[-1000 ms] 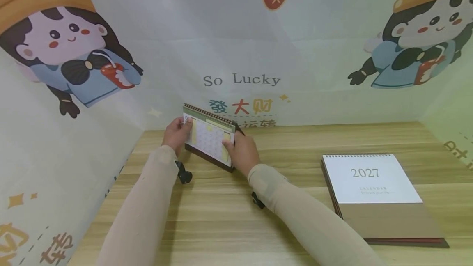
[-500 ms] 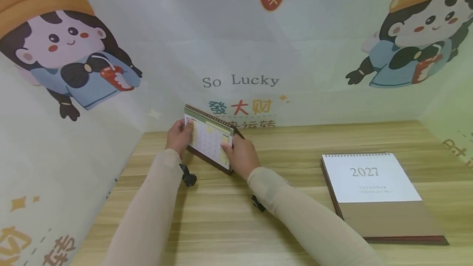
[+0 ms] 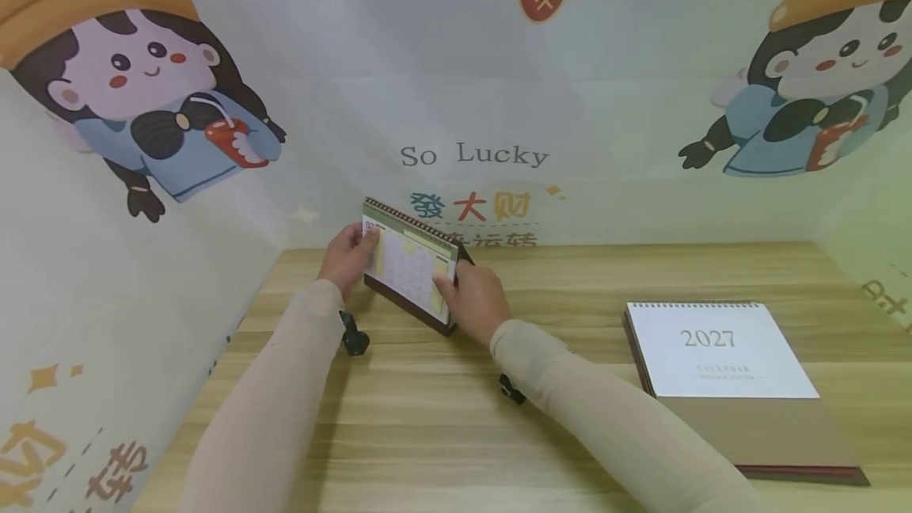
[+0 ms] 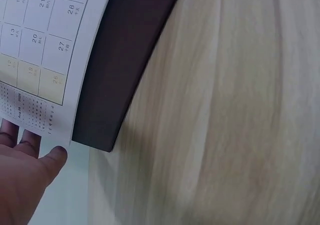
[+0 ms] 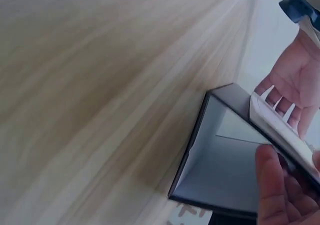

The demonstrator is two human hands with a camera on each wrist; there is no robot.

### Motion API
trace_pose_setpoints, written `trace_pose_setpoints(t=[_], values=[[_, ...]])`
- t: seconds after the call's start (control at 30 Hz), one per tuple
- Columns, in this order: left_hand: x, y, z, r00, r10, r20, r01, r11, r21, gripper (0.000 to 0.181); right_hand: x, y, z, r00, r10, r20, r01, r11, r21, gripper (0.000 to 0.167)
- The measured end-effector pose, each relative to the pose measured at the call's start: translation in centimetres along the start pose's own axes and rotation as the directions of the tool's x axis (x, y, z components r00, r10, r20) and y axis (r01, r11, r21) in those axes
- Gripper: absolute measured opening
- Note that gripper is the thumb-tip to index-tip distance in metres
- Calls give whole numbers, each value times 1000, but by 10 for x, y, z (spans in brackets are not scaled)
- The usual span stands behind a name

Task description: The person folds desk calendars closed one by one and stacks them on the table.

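A small desk calendar [image 3: 408, 267] with a spiral binding along its top stands tilted near the back of the table. My left hand [image 3: 347, 260] holds its left edge, thumb on the front page. At the right edge my right hand [image 3: 479, 299] grips it, thumb in front and fingers behind. The left wrist view shows a date page [image 4: 45, 40] bowed away from the dark base [image 4: 115, 70], with left fingertips [image 4: 52, 157] at its edge. From the right wrist, the hollow inside of the stand [image 5: 225, 155] is visible, and pages stand off its board near the left hand.
A larger 2027 calendar [image 3: 720, 351] with a white cover and brown base lies at the right of the wooden table [image 3: 427, 434]. Behind the table rises a printed backdrop [image 3: 613, 117], close to the held calendar.
The head view has shifted a little, so things appear slightly further right. Both hands keep their hold on the small calendar in nearly the same pose.
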State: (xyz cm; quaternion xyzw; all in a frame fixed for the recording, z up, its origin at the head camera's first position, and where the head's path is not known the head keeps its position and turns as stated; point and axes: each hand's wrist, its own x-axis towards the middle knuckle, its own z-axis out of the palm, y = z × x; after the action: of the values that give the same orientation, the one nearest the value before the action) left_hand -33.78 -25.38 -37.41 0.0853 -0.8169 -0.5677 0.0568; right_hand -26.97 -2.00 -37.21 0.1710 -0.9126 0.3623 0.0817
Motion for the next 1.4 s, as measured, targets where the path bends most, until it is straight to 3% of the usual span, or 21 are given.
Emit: trace_pose_setpoints(t=[0.1,0.2,0.4,0.5,0.6,0.77,0.87,1.1,1.23,1.33,1.4], values=[[-2,2,-1,1000,13,9,-13,1000,-17,58,-2,4,-7,998,16,54,-15,1000,-3,42],[-5,4,-2,1000,11,18,-11,1000,-27,62,-6,10,-16,998,16,56,-17,1000,21,47],[-6,9,-3,1000,26,13,-25,999,-40,62,-7,21,-27,999,-33,-32,38,986,163,31],[-4,11,0,1000,19,2,-19,997,-74,54,-5,24,-28,998,-52,-22,56,974,221,26],[0,12,2,1000,3,-25,-6,994,-109,45,-4,24,-28,1000,-16,15,11,960,278,29],[2,9,2,998,4,-62,-9,997,-82,41,-2,24,-25,992,118,47,-127,916,380,33],[2,9,1,997,3,-80,-8,998,-61,43,-2,23,-24,987,154,47,-159,895,417,33],[0,12,5,995,-11,-96,5,998,-57,44,-4,20,-21,984,176,16,-163,875,456,34],[-1,13,7,996,-7,-89,3,999,-46,44,-6,14,-21,987,156,48,-159,850,502,36],[-1,12,7,997,5,-75,-7,1000,-21,46,-5,8,-20,987,135,88,-162,821,548,38],[0,11,8,998,14,-69,-14,1000,0,46,-2,4,-18,983,155,104,-186,786,590,40]])
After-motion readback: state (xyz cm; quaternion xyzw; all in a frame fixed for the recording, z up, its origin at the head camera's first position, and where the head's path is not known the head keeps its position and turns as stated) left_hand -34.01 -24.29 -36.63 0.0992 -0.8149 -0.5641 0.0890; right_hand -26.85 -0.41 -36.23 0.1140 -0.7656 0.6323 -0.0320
